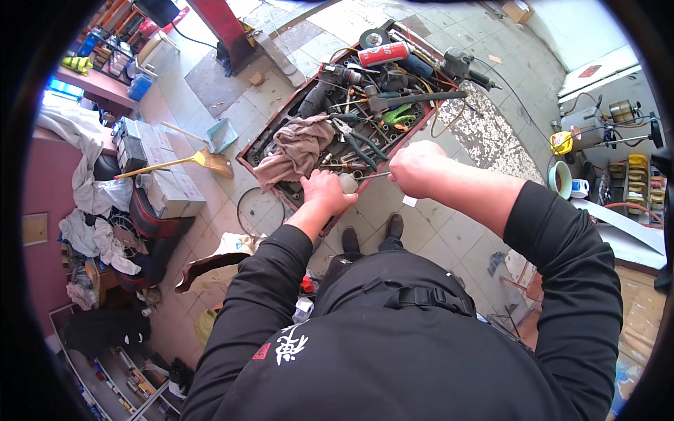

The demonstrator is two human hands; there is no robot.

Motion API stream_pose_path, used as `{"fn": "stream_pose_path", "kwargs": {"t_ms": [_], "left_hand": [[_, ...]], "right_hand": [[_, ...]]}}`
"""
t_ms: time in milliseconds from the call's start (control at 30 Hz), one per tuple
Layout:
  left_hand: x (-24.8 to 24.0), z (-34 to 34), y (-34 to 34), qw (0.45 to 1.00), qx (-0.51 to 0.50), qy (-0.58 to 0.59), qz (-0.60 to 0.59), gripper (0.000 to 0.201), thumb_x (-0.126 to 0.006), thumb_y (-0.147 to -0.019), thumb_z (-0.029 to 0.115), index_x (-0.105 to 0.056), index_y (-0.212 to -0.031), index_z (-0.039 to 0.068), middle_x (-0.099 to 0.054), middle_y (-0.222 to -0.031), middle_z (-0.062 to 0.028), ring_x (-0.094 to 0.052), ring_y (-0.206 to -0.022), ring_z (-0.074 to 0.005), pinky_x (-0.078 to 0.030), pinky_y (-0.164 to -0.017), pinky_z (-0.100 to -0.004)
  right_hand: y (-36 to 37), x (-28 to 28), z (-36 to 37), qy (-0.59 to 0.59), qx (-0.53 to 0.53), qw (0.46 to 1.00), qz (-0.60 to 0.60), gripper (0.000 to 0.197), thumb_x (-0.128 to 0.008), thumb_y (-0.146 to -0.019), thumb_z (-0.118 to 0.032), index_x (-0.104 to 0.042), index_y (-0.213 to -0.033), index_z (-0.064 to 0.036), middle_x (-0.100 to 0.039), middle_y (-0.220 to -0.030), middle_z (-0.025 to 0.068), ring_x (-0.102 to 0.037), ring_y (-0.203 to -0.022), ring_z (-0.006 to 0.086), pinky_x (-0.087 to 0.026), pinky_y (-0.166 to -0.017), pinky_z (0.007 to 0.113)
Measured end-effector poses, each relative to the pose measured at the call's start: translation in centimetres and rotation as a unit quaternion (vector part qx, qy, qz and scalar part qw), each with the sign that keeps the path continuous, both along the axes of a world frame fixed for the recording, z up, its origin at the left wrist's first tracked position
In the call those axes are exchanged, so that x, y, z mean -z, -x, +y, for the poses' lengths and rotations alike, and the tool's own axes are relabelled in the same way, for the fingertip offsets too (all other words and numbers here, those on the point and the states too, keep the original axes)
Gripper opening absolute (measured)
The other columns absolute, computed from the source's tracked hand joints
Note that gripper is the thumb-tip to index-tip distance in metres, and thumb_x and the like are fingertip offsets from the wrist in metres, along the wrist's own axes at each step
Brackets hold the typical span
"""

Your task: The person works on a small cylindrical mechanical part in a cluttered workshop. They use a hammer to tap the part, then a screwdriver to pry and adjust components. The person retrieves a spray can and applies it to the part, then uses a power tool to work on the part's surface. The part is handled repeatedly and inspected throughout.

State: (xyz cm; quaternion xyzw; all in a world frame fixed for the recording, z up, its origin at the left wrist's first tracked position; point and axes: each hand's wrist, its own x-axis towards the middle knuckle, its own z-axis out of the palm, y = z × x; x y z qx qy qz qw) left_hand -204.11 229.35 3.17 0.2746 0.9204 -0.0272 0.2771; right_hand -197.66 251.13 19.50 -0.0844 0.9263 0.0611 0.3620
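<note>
Over the near end of the tool cart, my left hand [326,194] is closed on a small whitish, rounded part [348,184] whose kind I cannot make out. My right hand [419,169] is a fist around the end of a thin metal tool, its shaft [373,176] pointing left to that part. The tool looks like a screwdriver, but the fist hides its handle. Just beyond my left hand lies a crumpled brown rag [298,149]. Pliers with dark green handles [356,140] rest among the loose tools beside it.
The red-edged tool cart [247,160] carries a hammer [400,102], a red spray can [384,54] and a power drill [326,88]. An angle grinder [463,67] sits at its far right. A broom [210,163] and dustpan [222,135] lie left; a red post [223,28] stands beyond.
</note>
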Motion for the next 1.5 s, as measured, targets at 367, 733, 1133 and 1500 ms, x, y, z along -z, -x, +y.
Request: {"fn": "stream_pose_path", "kwargs": {"t_ms": [367, 733, 1133, 1500], "left_hand": [[0.0, 0.1, 0.0, 1.0, -0.011, 0.004, -0.01, 0.08, -0.08, -0.086, 0.067, -0.08, -0.135, 0.004, -0.07, -0.148, -0.0122, -0.054, -0.149, -0.0304, -0.038, -0.123, -0.0631], [-0.3, 0.0, -0.1, 1.0, -0.016, 0.006, -0.01, 0.081, -0.08, -0.086, 0.069, -0.079, -0.136, 0.004, -0.07, -0.149, -0.013, -0.054, -0.149, -0.0325, -0.037, -0.125, -0.065], [1.0, 0.2, 0.0, 0.999, 0.002, -0.016, 0.04, 0.083, -0.079, -0.082, 0.074, -0.081, -0.117, -0.001, -0.074, -0.13, -0.015, -0.061, -0.133, -0.0356, -0.045, -0.116, -0.0569], [1.2, 1.4, -0.1, 0.999, -0.02, 0.03, 0.024, 0.082, -0.079, -0.084, 0.071, -0.079, -0.12, -0.002, -0.073, -0.13, -0.0169, -0.059, -0.137, -0.0365, -0.043, -0.12, -0.0587]], "right_hand": [[-0.7, 2.2, 0.1, 0.059, 0.177, 0.982, -0.012, 0.056, -0.056, -0.115, -0.046, -0.082, -0.111, 0.0029, -0.081, -0.112, 0.0266, -0.078, -0.108, 0.0449, -0.061, -0.096, 0.055], [-3.6, 3.3, 2.7, 0.076, 0.026, 0.988, 0.132, 0.034, -0.071, -0.107, -0.037, -0.083, -0.106, -0.005, -0.083, -0.107, 0.0135, -0.08, -0.104, 0.0343, -0.063, -0.09, 0.05], [-6.5, 11.2, 8.0, 0.154, -0.005, 0.961, 0.228, 0.031, -0.074, -0.105, -0.04, -0.073, -0.108, -0.0092, -0.077, -0.106, 0.0109, -0.077, -0.104, 0.0311, -0.063, -0.083, 0.046], [-12.3, 14.7, 4.1, 0.218, 0.204, 0.939, 0.171, 0.037, -0.065, -0.112, -0.042, -0.069, -0.115, -0.006, -0.078, -0.105, 0.0164, -0.081, -0.1, 0.0359, -0.066, -0.086, 0.048]]}}
